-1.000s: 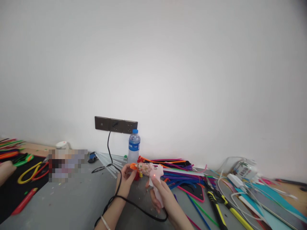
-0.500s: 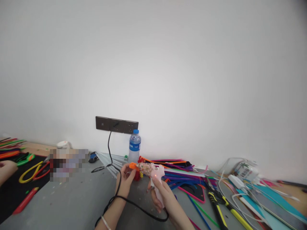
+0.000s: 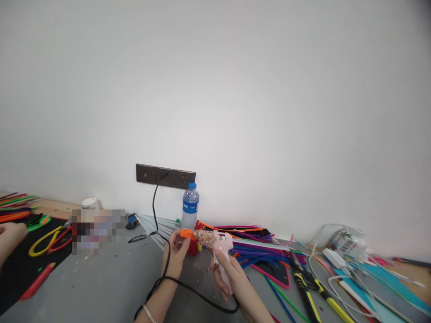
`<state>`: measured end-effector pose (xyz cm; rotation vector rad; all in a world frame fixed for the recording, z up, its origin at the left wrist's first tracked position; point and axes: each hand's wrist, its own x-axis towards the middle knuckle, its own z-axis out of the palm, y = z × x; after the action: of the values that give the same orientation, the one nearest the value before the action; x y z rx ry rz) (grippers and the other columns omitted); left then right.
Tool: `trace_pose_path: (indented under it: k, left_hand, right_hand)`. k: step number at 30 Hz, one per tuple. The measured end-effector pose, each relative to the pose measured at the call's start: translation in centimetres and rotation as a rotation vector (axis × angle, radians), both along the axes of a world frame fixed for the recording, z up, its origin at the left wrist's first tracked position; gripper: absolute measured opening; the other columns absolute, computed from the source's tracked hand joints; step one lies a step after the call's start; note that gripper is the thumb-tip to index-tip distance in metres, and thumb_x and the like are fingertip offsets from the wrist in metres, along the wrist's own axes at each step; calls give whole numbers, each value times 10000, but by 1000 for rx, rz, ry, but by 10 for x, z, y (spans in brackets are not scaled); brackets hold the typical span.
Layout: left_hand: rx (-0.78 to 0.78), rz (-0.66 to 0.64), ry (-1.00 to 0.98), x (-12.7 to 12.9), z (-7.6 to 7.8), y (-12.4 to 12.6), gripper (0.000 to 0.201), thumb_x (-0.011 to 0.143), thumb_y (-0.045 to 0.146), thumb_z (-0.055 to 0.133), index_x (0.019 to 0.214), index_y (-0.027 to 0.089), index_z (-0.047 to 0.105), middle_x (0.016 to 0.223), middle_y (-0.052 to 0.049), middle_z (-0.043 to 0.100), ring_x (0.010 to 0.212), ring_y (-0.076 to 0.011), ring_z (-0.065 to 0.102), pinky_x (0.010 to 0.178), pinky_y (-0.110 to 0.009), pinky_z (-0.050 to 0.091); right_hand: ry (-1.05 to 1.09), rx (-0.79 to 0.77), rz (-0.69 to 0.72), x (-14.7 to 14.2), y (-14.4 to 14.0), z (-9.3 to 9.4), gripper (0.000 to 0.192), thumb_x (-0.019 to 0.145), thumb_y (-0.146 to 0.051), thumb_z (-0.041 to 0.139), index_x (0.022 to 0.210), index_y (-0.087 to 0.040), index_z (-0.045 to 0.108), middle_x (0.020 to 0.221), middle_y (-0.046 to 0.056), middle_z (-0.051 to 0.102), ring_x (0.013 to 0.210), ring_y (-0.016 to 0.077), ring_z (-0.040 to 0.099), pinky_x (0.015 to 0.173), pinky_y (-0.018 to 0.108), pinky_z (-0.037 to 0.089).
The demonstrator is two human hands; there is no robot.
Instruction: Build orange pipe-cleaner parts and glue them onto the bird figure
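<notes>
Right hand [image 3: 226,271] grips glue gun [image 3: 215,244]; left hand [image 3: 175,251] pinches red piece [image 3: 192,246].

free: bare grey table [image 3: 101,287] along the near edge, left of centre | blocked: black cord [image 3: 188,289] looping across near edge | back edge: water bottle [image 3: 190,211] | right half: pipe cleaners [image 3: 256,249], cutters [image 3: 305,287], white cables [image 3: 332,269] | left edge: another person's hand [image 3: 10,237]

My right hand [image 3: 229,273] grips the pink plastic glue gun [image 3: 215,244] above the grey table [image 3: 101,287]. My left hand [image 3: 175,253] is just left of its nozzle. The clear plastic water bottle [image 3: 190,206] stands behind, against the wall.
</notes>
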<state>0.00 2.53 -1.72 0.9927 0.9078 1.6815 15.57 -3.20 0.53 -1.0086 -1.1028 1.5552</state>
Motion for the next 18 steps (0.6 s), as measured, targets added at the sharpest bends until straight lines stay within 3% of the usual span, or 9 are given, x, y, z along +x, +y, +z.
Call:
trace_pose_path:
  k: [5,11,15,18]
  left_hand:
    - [10,42,33,0,-1,0,207,674,287,730,832,181,649,791,-60,713,771,-240,659,645,-314,517]
    - [21,80,57,3,-5,3,210,680,307,715,837,183,650,795,-81,714,767,-245,659,662,-325,508]
    - [14,81,50,4,-5,3,239,686,330,703,863,180,644,823,-69,716,790,-238,660,688,-320,511]
    - [13,29,33,2,-3,1,233,694,321,705,868,182,636,834,-71,712,787,-232,657,670,-308,513]
  right_hand:
    - [-15,-5,-11,-1,1,0,643,650,-799,548,730,-162,538,261,-114,341,204,42,227,250,169,238]
    - [-35,-17,-6,2,0,0,675,714,-736,569,1025,-137,560,281,-123,366,215,74,284,284,188,264]
    - [-56,-35,11,4,0,-1,620,712,-730,573,942,-153,590,310,-85,417,244,120,395,303,225,292]
    - [-61,-36,9,4,1,-2,601,715,-733,564,883,-157,583,305,-87,410,241,114,396,313,227,308]
